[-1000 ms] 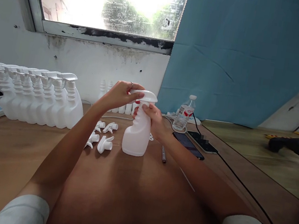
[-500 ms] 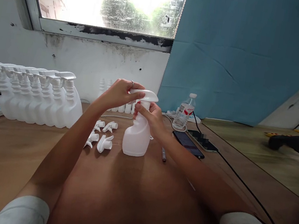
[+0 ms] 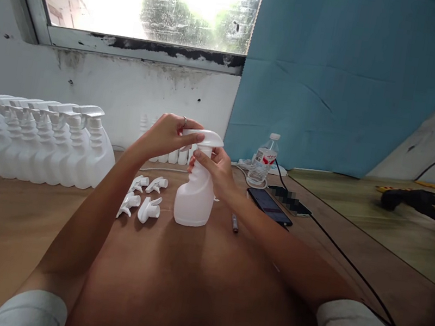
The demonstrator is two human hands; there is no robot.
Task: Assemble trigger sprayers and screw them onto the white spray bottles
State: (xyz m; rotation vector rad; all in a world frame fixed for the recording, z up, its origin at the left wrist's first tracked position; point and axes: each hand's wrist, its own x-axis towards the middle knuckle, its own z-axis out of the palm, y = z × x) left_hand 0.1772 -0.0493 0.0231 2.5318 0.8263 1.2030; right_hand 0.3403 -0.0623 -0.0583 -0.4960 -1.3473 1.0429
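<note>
A white spray bottle [image 3: 193, 203] stands upright on the brown table in front of me. On its neck sits a white trigger spray head [image 3: 212, 139]. My left hand [image 3: 172, 135], with a ring on one finger, grips the back of the spray head between thumb and fingers. Wrapped round the bottle's neck, just under the head, is my right hand [image 3: 218, 170]. Left of the bottle lie several loose trigger spray heads [image 3: 149, 210], partly behind my left forearm.
A row of white spray bottles with heads [image 3: 51, 153] stands at the left. More white bottles [image 3: 172, 157] are behind my hands. To the right are a clear water bottle [image 3: 263, 162], two phones [image 3: 270, 206], a marker pen [image 3: 235, 223] and a black cable [image 3: 345, 257].
The whole view has shifted slightly, so things appear a little further left. Both hands keep their hold on the spray head and bottle neck, with hardly any visible movement.
</note>
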